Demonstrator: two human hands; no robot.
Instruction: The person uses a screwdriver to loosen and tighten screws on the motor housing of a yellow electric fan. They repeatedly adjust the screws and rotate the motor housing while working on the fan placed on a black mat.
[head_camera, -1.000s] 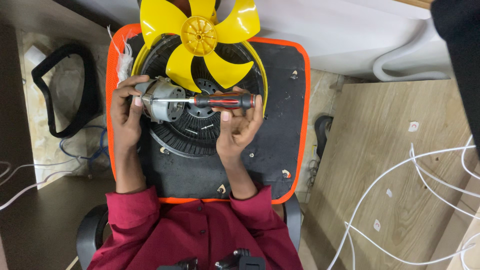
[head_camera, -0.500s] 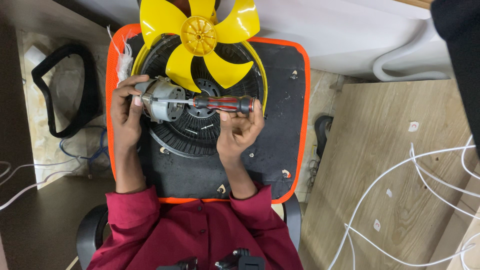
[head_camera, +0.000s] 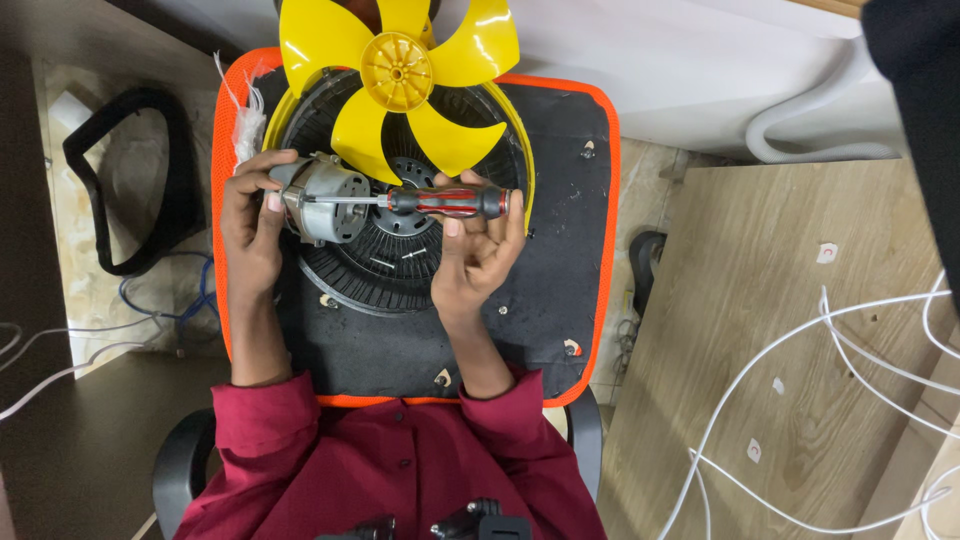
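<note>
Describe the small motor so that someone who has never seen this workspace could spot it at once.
Start at the black pad with the orange rim, where a round black fan grille lies under a yellow fan blade. At the grille's left edge, the left hand holds the motor. It is the only silvery metal cylinder there, and a red-handled screwdriver points into it.

Fan grille (head_camera: 400, 270) in the middle of the mat (head_camera: 560, 200), blade wheel (head_camera: 398, 75) over its far edge, motor (head_camera: 325, 200) at the grille's left rim, screwdriver (head_camera: 440, 200) lying crosswise to the motor's right, loose screws (head_camera: 572, 347) near the mat's right edge
</note>
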